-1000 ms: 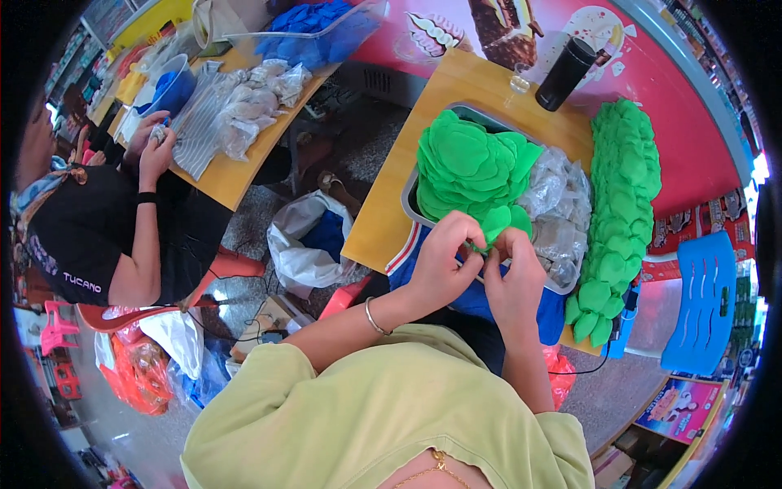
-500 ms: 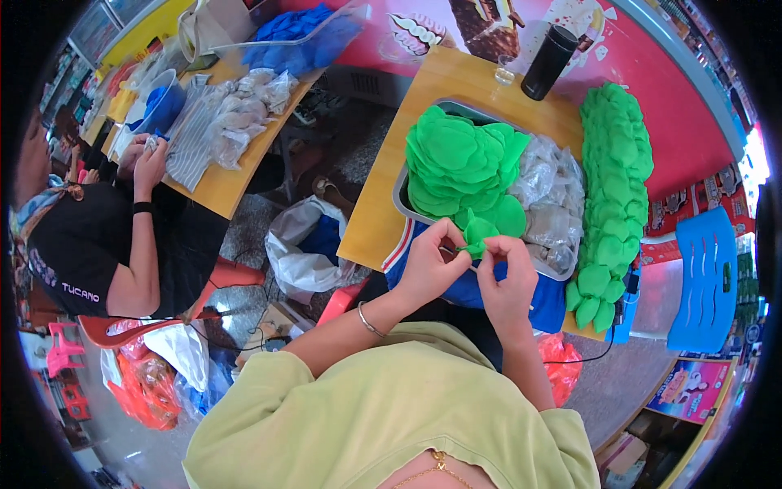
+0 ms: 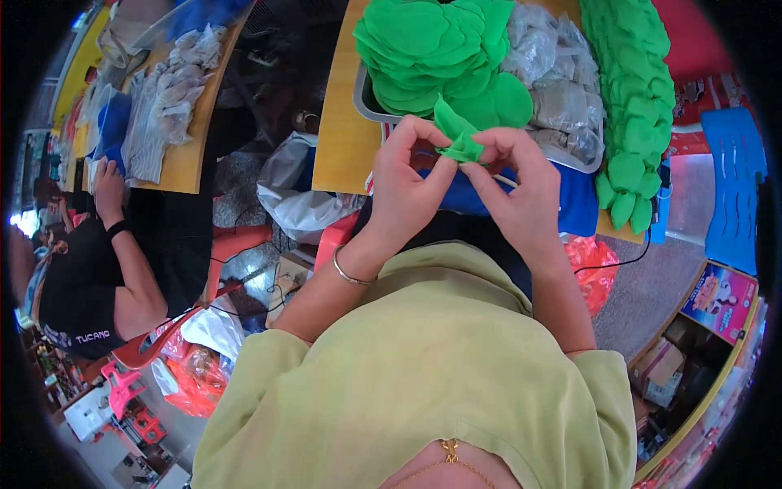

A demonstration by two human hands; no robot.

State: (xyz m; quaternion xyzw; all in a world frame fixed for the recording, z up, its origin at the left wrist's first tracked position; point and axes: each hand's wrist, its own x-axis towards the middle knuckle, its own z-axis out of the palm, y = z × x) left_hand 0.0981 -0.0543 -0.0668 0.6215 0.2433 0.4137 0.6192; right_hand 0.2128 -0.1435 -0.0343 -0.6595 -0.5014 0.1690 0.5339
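Between both hands is a thin green fabric piece, folded, with a pointed corner standing up. My left hand pinches one side of it with thumb and forefinger. On the other side, the thumb and fingers of my right hand grip the same piece. Just beyond the hands, a heap of flat, round green fabric pieces fills the left of a grey metal tray. Clear plastic bags with brownish contents lie in the tray's right part.
A long stack of puffed green pieces runs along the right of the wooden table. A blue chair stands further right. At left, another person's hand works at a second table. A white sack sits between the tables.
The view has shifted, so the tray and table sit higher in the picture. Both hands stay on the green piece, whose pointed corner now stands up. The co-worker's hand has moved.
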